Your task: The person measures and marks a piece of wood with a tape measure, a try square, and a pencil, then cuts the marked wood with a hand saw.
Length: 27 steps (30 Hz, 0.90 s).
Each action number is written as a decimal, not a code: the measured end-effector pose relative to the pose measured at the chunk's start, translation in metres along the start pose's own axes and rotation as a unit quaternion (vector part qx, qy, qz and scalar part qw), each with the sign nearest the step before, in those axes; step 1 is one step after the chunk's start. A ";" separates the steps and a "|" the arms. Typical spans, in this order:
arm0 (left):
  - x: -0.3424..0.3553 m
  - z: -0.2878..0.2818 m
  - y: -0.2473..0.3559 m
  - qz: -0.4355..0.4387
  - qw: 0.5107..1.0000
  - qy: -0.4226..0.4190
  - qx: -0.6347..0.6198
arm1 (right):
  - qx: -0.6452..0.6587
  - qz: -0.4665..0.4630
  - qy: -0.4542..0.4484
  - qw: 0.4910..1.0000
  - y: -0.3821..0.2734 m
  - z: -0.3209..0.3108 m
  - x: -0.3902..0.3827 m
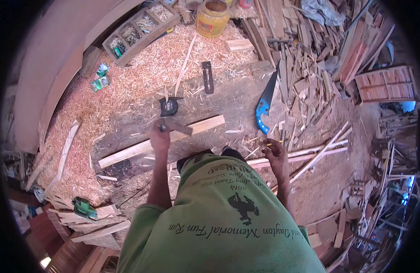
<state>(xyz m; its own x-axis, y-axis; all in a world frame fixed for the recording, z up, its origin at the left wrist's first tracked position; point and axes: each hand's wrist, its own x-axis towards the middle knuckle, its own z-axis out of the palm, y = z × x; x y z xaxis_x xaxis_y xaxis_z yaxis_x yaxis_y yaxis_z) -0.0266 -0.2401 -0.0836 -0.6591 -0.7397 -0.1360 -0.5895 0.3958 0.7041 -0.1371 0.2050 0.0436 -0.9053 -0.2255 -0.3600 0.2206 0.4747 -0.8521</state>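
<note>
My left hand [160, 136] is closed on a short, flat brown piece [179, 127], slightly blurred, whose exact kind I cannot make out. It is held over a long pale wooden batten [198, 129] lying aslant on the work surface. My right hand [277, 157] pinches a thin yellow pencil [276, 144] between thumb and fingers. Just beyond that hand lies a handsaw [266, 101] with a blue handle. A black tape measure [169, 107] rests beyond my left hand. Farther off is a dark slotted metal piece [207, 78], flat on the board.
Wood shavings [141, 82] cover much of the surface. At the back stand a compartmented wooden tray [148, 28] and a yellow tub [212, 20]. Scrap wood [305, 59] is heaped at the right. A green tool [85, 208] lies at the left, near some offcuts.
</note>
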 end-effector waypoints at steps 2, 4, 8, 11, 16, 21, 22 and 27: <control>-0.034 0.019 0.023 -0.023 0.998 -0.016 0.054 | 0.050 -0.084 0.046 0.994 -0.002 -0.011 0.009; -0.054 0.028 0.032 -0.059 0.991 -0.038 0.111 | 0.042 -0.054 0.023 0.997 0.006 -0.043 0.019; -0.080 0.034 0.038 -0.020 0.981 -0.002 0.195 | -0.016 0.006 0.033 0.999 0.048 -0.092 0.038; -0.101 0.034 0.052 0.012 0.975 0.019 0.222 | 0.020 0.037 0.040 0.998 0.062 -0.108 0.038; -0.116 0.044 0.045 -0.020 0.963 0.017 0.269 | 0.026 0.069 -0.015 0.997 0.057 -0.106 0.033; -0.118 0.048 0.055 -0.019 0.966 0.021 0.257 | -0.013 0.060 -0.044 0.997 0.067 -0.111 0.026; -0.121 0.048 0.053 -0.014 0.968 0.028 0.250 | -0.017 0.063 -0.032 0.997 0.070 -0.111 0.023; -0.120 0.045 0.013 0.075 0.961 0.057 0.258 | -0.024 0.077 -0.040 0.996 0.083 -0.110 0.003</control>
<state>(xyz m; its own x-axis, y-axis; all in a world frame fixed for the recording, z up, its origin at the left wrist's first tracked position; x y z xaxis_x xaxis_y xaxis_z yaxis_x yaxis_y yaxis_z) 0.0238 -0.1222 -0.0897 -0.7172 -0.6958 0.0383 -0.6640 0.6990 0.2654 -0.1615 0.3368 0.0135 -0.8296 -0.2131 -0.5161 0.3352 0.5491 -0.7656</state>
